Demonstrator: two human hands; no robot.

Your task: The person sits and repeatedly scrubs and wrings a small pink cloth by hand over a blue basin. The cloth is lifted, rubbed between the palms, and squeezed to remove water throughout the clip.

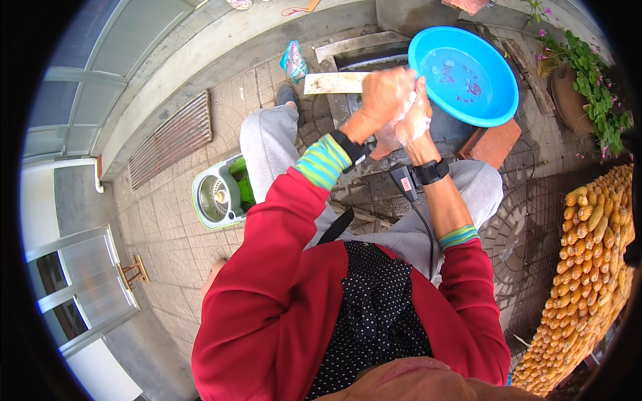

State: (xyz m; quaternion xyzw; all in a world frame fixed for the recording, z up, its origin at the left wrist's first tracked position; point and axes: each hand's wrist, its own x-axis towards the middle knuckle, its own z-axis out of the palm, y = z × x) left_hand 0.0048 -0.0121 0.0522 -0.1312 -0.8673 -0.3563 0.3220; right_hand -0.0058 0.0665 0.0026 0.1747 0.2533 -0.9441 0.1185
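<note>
My left hand (386,95) and my right hand (416,118) are close together in front of me, over a low stone washing place. Between them is a wet pinkish cloth (388,140) with white suds, its lower part hanging down. The hand at the left is blurred and its fingers are bent over the cloth; the other lies along it with suds on the skin. A blue plastic basin (464,42) holding some water stands just beyond the hands to the right. A pale board (333,83) extends to the left from behind the hands.
A blue and white plastic bag (294,61) is at the wall side. A spin mop bucket (213,198) stands left of my leg, near a floor grate (173,138). Right of the basin are a red brick (494,143) and a potted plant (572,97); corn cobs (584,260) are piled lower right.
</note>
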